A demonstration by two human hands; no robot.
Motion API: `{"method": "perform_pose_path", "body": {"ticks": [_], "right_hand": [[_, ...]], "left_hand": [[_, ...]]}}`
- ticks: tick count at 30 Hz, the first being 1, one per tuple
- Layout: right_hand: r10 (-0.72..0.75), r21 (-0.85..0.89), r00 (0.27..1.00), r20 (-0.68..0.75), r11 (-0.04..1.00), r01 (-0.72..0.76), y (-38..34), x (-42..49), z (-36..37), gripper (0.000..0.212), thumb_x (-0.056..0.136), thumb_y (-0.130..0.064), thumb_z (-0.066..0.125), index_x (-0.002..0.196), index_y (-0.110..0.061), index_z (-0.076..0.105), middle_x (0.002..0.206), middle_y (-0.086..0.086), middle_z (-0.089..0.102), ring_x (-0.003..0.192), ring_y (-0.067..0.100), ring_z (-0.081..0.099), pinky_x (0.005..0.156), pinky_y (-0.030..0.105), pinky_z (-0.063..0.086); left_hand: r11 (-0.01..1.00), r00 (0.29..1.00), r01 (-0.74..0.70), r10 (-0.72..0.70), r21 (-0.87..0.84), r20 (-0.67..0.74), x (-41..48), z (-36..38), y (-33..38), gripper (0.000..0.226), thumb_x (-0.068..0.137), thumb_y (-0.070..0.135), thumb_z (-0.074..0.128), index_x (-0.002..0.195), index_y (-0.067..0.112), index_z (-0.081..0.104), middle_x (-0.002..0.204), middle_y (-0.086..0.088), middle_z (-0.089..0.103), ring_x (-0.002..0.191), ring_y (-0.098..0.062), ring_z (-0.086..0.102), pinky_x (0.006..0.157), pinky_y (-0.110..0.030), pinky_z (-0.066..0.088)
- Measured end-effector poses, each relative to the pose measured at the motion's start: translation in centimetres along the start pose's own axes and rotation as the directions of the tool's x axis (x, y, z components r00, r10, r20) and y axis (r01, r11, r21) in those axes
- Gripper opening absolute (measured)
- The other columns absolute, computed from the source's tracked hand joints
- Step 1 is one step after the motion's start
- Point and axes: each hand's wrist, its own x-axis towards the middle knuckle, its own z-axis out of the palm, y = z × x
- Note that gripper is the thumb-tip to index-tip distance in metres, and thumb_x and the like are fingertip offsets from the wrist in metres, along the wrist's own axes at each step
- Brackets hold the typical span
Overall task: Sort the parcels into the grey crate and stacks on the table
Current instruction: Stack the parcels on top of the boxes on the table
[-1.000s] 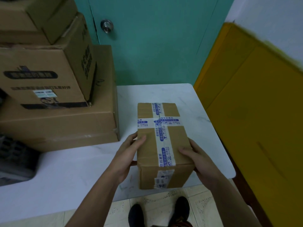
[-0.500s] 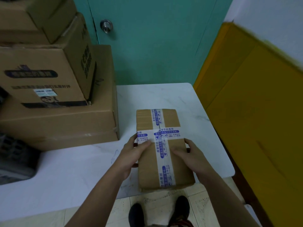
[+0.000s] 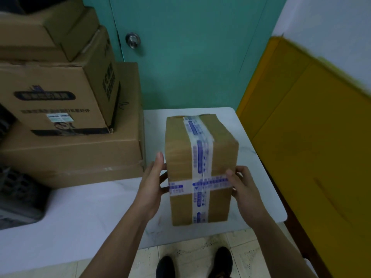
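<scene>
While both hands hold it, the parcel (image 3: 200, 157) sits over the near right part of the table (image 3: 80, 217), dead ahead of the person and btw the two palms. The left hand (image 3: 152, 185) holds its left side w/ the thumb pointing up along the edge. The right hand (image 3: 243, 189) wraps the right side, thumb on the cross-band of tape. Both are grasping the parcel, and neither is nearer since it's centred.

Its long axis runs near-to-far, w/ the taped face up. Can't tell if the base rests on the table or is just off it.

The key relation: the stack of boxes (image 3: 76, 155) and the grey crate (image 3: 18, 199) both lie left of the parcel. The stack is far-left and just beside it; the crate is at the left edge of view, well apart. So it's prob. a leftward carry either way.

The stack is three boxes, biggest at the bottom. The crate's inside isn't visible, so its contents are unknown. A yellow board (image 3: 311, 157) leans at the right, near the table edge.
</scene>
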Motion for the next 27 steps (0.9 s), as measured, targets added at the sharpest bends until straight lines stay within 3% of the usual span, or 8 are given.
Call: {"method": "perform_pose_path", "body": {"ticks": [4,7,10,12,15,18,21,27], "right_hand": [[0.004,0.098,1.000,0.016,0.995,-0.005,1.2,0.0,0.0,0.108,0.047,-0.090,0.069,0.116,-0.009,0.053,0.104,0.000,0.073,0.099,0.021,0.070,0.083,0.039,0.055],[0.016,0.151,0.999,0.032,0.988,-0.021,1.3,-0.1,-0.2,0.119,0.048,-0.092,0.066,0.126,-0.004,0.052,0.115,0.011,0.070,0.106,0.026,0.068,0.084,0.038,0.054],[-0.004,0.177,1.000,0.027,0.984,0.000,1.4,-0.1,-0.3,0.110,0.048,-0.095,0.062,0.120,-0.013,0.057,0.115,0.006,0.072,0.107,0.021,0.069,0.079,0.030,0.057],[-0.019,0.210,0.999,0.039,0.978,0.010,1.2,-0.3,-0.4,0.104,0.051,-0.095,0.059,0.125,-0.022,0.059,0.120,0.000,0.071,0.114,0.018,0.066,0.088,0.032,0.058],[-0.013,0.249,1.000,0.009,0.969,0.010,0.8,-0.5,-0.9,0.110,0.057,-0.092,0.059,0.134,-0.014,0.057,0.127,0.007,0.068,0.122,0.023,0.061,0.103,0.044,0.049],[-0.007,0.248,1.000,-0.005,0.969,0.008,0.4,-0.6,-1.3,0.109,0.053,-0.085,0.071,0.126,-0.006,0.056,0.119,0.009,0.069,0.114,0.026,0.065,0.096,0.045,0.051],[0.021,0.226,0.999,-0.029,0.974,-0.014,0.3,-0.6,-1.5,0.102,0.043,-0.076,0.081,0.113,-0.008,0.052,0.102,0.002,0.071,0.097,0.019,0.071,0.081,0.035,0.055],[0.015,0.198,1.000,-0.002,0.980,-0.015,0.3,-0.8,-1.1,0.112,0.041,-0.078,0.080,0.130,-0.016,0.052,0.115,-0.001,0.071,0.107,0.021,0.068,0.085,0.036,0.055]], "left_hand": [[0.999,1.000,-0.027,0.027,0.019,0.000,-0.3,0.3,-0.3,0.086,0.060,0.081,0.054,0.127,0.027,0.062,0.124,0.001,0.069,0.121,-0.024,0.061,0.101,-0.055,0.049],[1.000,0.999,-0.023,0.024,-0.008,0.030,-0.6,0.0,-0.2,0.085,0.063,0.074,0.058,0.128,0.020,0.062,0.120,-0.002,0.071,0.118,-0.025,0.064,0.094,-0.049,0.054],[0.998,0.997,-0.043,0.046,-0.044,0.064,-0.9,0.0,-0.3,0.081,0.072,0.062,0.061,0.130,0.006,0.054,0.112,-0.004,0.073,0.113,-0.028,0.065,0.089,-0.048,0.053],[0.996,0.993,-0.075,0.079,-0.046,0.089,-1.1,-0.1,-0.5,0.062,0.077,0.053,0.061,0.126,0.015,0.057,0.105,-0.001,0.073,0.110,-0.029,0.064,0.087,-0.048,0.051],[0.993,0.975,-0.116,0.110,0.022,0.192,-1.3,-0.3,-0.7,0.053,0.083,0.039,0.060,0.135,0.031,0.054,0.114,0.001,0.072,0.113,-0.023,0.065,0.092,-0.045,0.051],[0.991,0.953,-0.113,0.088,0.072,0.289,-1.5,-0.4,-0.7,0.044,0.089,0.031,0.069,0.132,0.024,0.058,0.127,0.000,0.068,0.120,-0.019,0.063,0.096,-0.043,0.050],[0.997,0.963,-0.069,0.055,0.046,0.263,-1.4,-0.1,-0.7,0.044,0.092,0.044,0.062,0.119,0.010,0.055,0.129,0.002,0.066,0.125,-0.018,0.059,0.096,-0.046,0.049],[0.990,0.967,-0.109,0.084,0.091,0.242,-1.5,0.4,-1.1,0.041,0.077,0.036,0.081,0.104,0.018,0.055,0.114,-0.003,0.071,0.106,-0.018,0.068,0.077,-0.028,0.051]]}}
